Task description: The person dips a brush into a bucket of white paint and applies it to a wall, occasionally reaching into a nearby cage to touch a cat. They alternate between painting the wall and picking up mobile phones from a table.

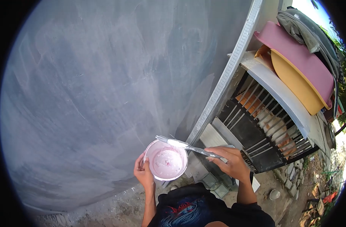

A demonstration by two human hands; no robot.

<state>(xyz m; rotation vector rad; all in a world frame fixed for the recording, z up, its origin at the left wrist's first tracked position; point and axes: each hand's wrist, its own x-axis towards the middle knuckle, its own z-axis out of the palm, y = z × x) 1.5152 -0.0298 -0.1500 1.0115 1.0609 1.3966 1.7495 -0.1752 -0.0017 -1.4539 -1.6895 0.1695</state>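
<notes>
A grey plastered wall point(105, 83) beside a barred grille point(264, 125) — pink tub point(301, 56) and yellow tub point(294, 81) stacked above.

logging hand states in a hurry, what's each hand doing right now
Left hand: shut on the pink bowl, gripping its rim.
Right hand: shut on the putty knife, its blade over the bowl.

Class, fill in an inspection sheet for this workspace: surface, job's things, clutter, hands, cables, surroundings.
Surface: grey wall, streaky finish.
Job's things: pink bowl holding pale paste; metal blade across its top, tip coated white.
Clutter: pink basin and yellow basin stacked, cloth on top.
Hands: left hand grips the bowl; right hand grips the blade.
Cables: nothing seen.
Surroundings: barred grille beside the wall; rubble on the ground.
</notes>
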